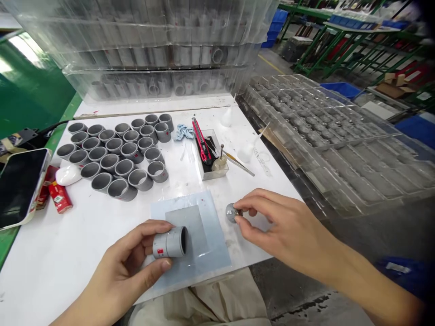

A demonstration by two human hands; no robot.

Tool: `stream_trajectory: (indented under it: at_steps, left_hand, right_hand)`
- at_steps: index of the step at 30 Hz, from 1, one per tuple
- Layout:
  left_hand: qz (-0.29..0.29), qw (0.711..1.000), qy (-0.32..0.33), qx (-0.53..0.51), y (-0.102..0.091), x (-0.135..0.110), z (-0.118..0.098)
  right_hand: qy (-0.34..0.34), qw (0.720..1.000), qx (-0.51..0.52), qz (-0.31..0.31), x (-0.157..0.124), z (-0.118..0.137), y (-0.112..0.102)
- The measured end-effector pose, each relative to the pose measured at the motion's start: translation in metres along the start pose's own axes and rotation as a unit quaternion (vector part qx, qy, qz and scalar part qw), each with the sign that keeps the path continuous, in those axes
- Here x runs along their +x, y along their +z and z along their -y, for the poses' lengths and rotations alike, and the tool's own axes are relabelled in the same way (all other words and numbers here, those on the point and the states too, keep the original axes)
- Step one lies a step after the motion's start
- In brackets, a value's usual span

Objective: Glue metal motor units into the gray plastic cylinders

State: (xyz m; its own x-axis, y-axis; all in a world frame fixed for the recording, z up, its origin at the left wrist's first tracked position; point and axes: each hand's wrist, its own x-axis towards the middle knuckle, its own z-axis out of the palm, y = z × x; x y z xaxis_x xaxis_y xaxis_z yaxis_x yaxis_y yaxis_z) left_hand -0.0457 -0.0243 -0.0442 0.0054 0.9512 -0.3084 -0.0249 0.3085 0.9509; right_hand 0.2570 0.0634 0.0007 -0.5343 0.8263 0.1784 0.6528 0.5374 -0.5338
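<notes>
My left hand [127,265] is closed around a short grey tube [169,243] with a small red mark on its side. It lies on its side in my fingers, its dark open end facing right. Under it is a light blue sheet [216,244] with a greyish square [190,222] on it. To the right, my right hand [278,222] pinches a small round grey piece [230,212] with a brownish, metallic-looking neck. That piece is at the white tabletop beside the blue sheet; whether it touches the top I cannot tell.
Several grey tubes [124,167] stand upright in rows at the left. A clear box [214,174] holds a red utility knife [204,147]; tweezers [239,163] and white squeeze bottles [245,153] lie near it. Stacked clear trays [152,59] rise behind; a phone [23,185] is far left.
</notes>
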Motion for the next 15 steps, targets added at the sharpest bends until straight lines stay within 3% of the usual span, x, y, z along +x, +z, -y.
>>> stream_trajectory:
  at_steps: [6,11,15]
  left_hand:
    - [0.049,0.998,0.031,0.005,-0.006,0.003,0.005]
    - [0.09,0.992,0.087,0.034,-0.013,0.006,0.01]
    - [0.087,0.993,0.084,0.01,-0.009,0.004,0.008]
  right_hand:
    - [0.015,0.959,0.272,-0.074,-0.007,0.037,0.043]
    - [0.065,0.938,0.33,-0.08,-0.008,0.043,0.065]
    - [0.081,0.934,0.341,-0.07,-0.01,0.044,0.068]
